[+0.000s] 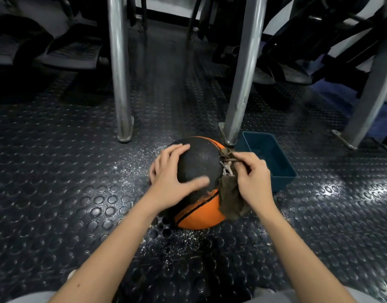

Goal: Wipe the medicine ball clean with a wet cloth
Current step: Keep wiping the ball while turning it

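Note:
A black and orange medicine ball (199, 165) sits on the studded rubber floor in the middle of the head view. My left hand (173, 176) lies spread over the ball's left side, fingers straight, thumb across its front. My right hand (252, 178) grips a brown, frayed wet cloth (229, 197) and holds it against the ball's right side. Part of the cloth hangs down below my fingers. The ball's underside is hidden.
A dark teal plastic tub (275, 169) stands just right of the ball. Two metal frame legs (120, 84) (242, 84) rise behind it, one touching the ball's far right. Water droplets speckle the floor (79, 193) around the ball. Gym machines fill the background.

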Tool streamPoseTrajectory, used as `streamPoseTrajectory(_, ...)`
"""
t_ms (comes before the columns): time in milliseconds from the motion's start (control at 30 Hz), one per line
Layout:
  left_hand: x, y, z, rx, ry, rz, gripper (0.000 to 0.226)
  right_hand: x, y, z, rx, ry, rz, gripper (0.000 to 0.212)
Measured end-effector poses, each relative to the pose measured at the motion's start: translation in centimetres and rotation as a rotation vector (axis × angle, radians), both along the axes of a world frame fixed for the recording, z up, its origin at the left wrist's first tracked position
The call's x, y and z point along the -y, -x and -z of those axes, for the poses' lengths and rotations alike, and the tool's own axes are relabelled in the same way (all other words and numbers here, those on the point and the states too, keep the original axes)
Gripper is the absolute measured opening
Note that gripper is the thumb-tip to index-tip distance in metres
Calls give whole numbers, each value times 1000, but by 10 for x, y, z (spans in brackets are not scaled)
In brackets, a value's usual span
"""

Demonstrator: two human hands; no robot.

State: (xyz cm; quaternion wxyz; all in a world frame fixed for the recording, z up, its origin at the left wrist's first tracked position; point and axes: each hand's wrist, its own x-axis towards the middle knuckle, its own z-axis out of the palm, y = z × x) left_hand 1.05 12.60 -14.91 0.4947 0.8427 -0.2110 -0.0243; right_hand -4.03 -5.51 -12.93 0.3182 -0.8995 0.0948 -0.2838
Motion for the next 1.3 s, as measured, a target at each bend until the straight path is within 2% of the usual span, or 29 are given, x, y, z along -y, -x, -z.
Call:
streamPoseTrajectory(67,4,-2,-6,2,-22,-76,94,-2,5,-3,-40,2,-30,24)
streamPoseTrajectory(167,-3,-9,-6,-20,-160,-3,100,-7,13,-13,-93,100,-173,24)
streamPoseTrajectory(267,-20,-14,-6,-89,-95,86,97,-14,15,-20,-63,274,-303,24)
streamPoseTrajectory(400,-22,-1,-6,-55,-93,136,91,-17,-6,-25,-38,345,-294,27)
streamPoseTrajectory(567,-7,13,-3,19,-145,135,104,-9,-25,-30,-149,284,-188,28)
streamPoseTrajectory(667,-4,12,-1,45,-146,120,108,-22,10,-22,-71,249,-198,30)
streamPoseTrajectory(767,-7,11,1,41,-127,126,108,-35,35,-13,-7,345,-303,28)
streamPoseTrajectory(967,-7,12,0,26,-127,137,107,-4,-29,-29,-202,313,-133,29)
streamPoseTrajectory(1167,-15,-4,3,-46,-42,27,109,-37,35,-1,52,280,-195,25)
streamPoseTrajectory(1300,-25,-18,5,-186,96,-14,106,-18,40,26,-16,122,-39,23)
